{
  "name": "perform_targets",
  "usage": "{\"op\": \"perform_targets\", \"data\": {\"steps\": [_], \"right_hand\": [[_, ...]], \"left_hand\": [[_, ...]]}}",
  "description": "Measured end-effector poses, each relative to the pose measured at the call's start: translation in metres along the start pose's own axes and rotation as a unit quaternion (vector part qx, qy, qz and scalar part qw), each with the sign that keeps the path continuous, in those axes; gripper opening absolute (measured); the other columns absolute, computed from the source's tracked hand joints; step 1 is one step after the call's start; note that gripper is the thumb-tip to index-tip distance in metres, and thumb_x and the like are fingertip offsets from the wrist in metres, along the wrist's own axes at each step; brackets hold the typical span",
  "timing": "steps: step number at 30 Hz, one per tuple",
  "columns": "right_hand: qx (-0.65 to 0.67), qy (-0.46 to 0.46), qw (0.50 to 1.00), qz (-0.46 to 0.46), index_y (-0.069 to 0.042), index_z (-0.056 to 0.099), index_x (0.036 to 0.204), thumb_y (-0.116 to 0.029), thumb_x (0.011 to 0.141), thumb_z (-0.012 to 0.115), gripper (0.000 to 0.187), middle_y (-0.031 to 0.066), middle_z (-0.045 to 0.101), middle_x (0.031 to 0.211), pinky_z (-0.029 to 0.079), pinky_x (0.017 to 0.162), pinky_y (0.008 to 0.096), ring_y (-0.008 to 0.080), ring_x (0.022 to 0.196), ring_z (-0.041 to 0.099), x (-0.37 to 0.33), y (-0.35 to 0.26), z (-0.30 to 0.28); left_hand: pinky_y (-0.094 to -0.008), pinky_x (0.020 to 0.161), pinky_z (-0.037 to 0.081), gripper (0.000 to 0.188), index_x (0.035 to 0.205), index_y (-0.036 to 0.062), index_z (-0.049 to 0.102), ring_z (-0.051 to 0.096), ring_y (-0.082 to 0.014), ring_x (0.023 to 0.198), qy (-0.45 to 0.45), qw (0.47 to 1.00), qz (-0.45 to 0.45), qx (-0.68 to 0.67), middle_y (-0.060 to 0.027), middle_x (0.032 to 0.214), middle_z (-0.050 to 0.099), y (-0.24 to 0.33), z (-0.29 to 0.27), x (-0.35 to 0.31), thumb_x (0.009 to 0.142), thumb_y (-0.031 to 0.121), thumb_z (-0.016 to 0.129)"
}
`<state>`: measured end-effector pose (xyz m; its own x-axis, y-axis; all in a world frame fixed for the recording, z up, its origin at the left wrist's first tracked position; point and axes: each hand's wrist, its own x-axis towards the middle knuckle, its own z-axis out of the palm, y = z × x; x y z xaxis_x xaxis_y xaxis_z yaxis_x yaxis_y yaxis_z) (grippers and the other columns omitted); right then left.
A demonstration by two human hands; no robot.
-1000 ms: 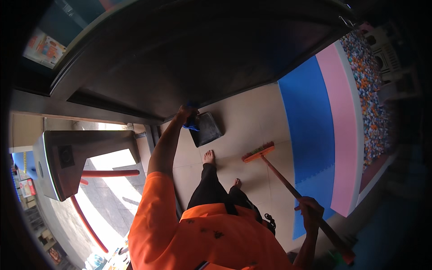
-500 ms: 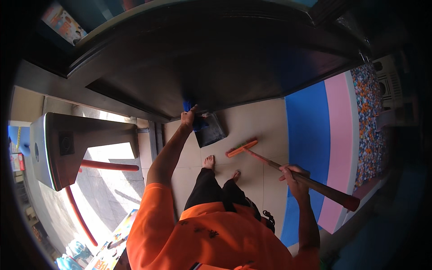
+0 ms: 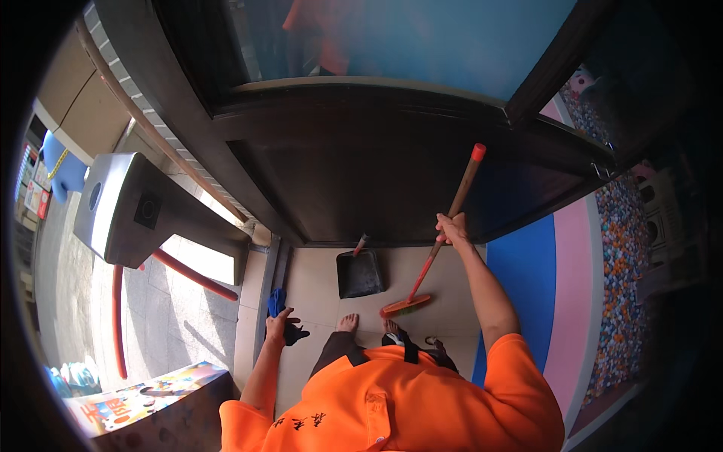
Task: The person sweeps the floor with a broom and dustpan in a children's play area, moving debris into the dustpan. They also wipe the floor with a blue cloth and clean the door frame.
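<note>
My right hand (image 3: 452,228) is closed around the wooden handle of a broom (image 3: 426,273). The handle slants away toward the dark door panel, its red cap at the far end. The broom's orange head is down near my bare feet. At my left side, my left hand (image 3: 277,325) is closed on a blue cloth (image 3: 276,301); a dark piece, perhaps part of the same bundle, hangs by the fingers. A black dustpan (image 3: 360,276) sits on the tiled floor, its short handle pointing to the panel's foot. Apart from both hands, it stands left of the broom head.
A dark wooden panel (image 3: 376,162) with glass above stands ahead. On the left is a metal turnstile-like post (image 3: 162,207) with red bars (image 3: 196,275), beside a printed box (image 3: 147,395). To the right run blue and pink steps (image 3: 520,279) and a ball pit (image 3: 614,286).
My left hand has drawn back from the dark panel with the cloth, leaving the dustpan in plain sight. My right hand has swung the broom handle forward, and the head is nearer my feet.
</note>
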<state>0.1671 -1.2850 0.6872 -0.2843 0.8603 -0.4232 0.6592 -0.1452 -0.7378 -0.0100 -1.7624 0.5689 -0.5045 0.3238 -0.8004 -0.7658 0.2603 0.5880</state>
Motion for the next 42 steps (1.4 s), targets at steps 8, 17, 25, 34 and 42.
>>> {"op": "perform_targets", "data": {"steps": [8,17,25,34,42], "right_hand": [[-0.032,-0.091,0.994,-0.046,-0.005,0.056,0.063,-0.050,0.078,0.058,0.047,0.0069,0.060,0.063,0.033,0.030,0.0211,0.0123,0.035,0.049,0.016,0.020,-0.009],[0.007,-0.155,0.984,-0.089,-0.002,0.046,0.094,-0.047,0.075,0.064,0.052,0.0061,0.056,0.068,0.035,0.033,0.0188,0.0131,0.043,0.054,0.012,0.034,-0.011],[0.040,-0.185,0.961,-0.200,0.007,0.054,0.083,-0.014,0.073,0.067,0.027,0.0118,0.052,0.053,0.042,0.032,0.0281,0.0211,0.041,0.054,-0.007,0.035,-0.036],[-0.008,-0.494,0.869,-0.018,-0.003,0.057,0.091,-0.021,0.081,0.060,0.021,0.0132,0.064,0.084,0.047,0.049,0.0298,0.0235,0.064,0.062,-0.111,0.153,0.049],[-0.135,-0.833,0.533,0.062,-0.005,0.053,0.113,-0.053,0.089,0.035,0.056,0.0158,0.061,0.105,0.046,0.079,0.0400,0.0306,0.101,0.056,-0.459,0.157,0.175]], "left_hand": [[-0.0391,0.048,0.051,0.028,0.095,0.0018,0.054,0.062,-0.0240,0.058,0.200,0.958,-0.023,-0.204,-0.0135,0.067,0.060,-0.141,-0.033,-0.093,0.074,0.017,0.064],[-0.0317,0.053,0.050,0.026,0.088,0.0005,0.062,0.060,-0.0203,0.056,0.222,0.921,0.022,-0.319,-0.0134,0.070,0.064,-0.217,0.022,-0.189,0.073,0.022,0.067],[-0.0329,0.050,0.050,0.025,0.088,0.0037,0.061,0.059,-0.0181,0.053,0.270,0.905,0.083,-0.319,-0.0113,0.066,0.063,-0.252,0.032,-0.240,0.073,0.023,0.066],[-0.0274,0.056,0.046,0.038,0.067,0.0029,0.060,0.057,-0.0122,0.056,0.331,0.896,0.180,-0.235,-0.0059,0.057,0.060,-0.295,-0.001,-0.285,0.078,0.039,0.058],[-0.0305,0.066,0.045,0.057,0.071,0.0055,0.061,0.060,-0.0197,0.066,0.299,0.909,0.280,-0.074,-0.0068,0.062,0.060,-0.279,-0.047,-0.359,0.086,0.056,0.038]]}}
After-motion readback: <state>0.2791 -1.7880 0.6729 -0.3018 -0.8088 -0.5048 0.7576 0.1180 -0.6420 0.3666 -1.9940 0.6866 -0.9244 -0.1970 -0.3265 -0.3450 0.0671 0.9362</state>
